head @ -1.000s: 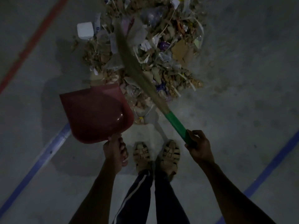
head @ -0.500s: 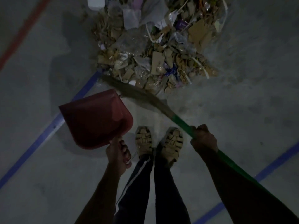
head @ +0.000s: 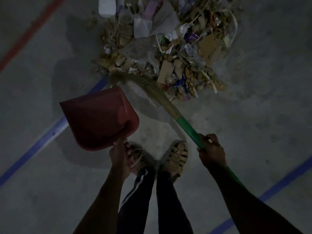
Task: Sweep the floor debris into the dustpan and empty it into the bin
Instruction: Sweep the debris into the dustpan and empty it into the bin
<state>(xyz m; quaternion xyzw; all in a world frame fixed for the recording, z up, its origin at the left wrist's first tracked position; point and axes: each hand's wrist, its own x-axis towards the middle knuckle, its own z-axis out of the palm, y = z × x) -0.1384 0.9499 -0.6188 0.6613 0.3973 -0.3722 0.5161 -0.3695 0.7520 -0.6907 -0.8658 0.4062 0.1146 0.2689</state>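
**Broom angled into the pile, dustpan held off to the left**

Closest to the camera you've got two dark trouser legs (head: 148, 200) and a pair of tan strappy sandals (head: 177, 156) planted on the grey concrete floor (head: 253, 124). The left hand (head: 120, 157) is wrapped around the handle of the red dustpan (head: 99, 119), which points up and left, away from the feet, open mouth on the far edge. Can't really tell if it's touching the floor or held just above it.

The right hand (head: 211, 152) grips the green handle of the broom (head: 170, 108). Its long axis runs diagonally from lower right, along the forearm, up to the upper left, with the straw bristles fanning out at the near edge of the debris pile (head: 168, 53), just past the dustpan's far corner.

The pile itself sits farther out: cardboard scraps, crumpled plastic, paper strips, and a white square container (head: 107, 6) at its far left. A blue floor line (head: 42, 141) passes under the dustpan, another blue one crosses lower right, and a red line (head: 32, 31) cuts across the far left corner.
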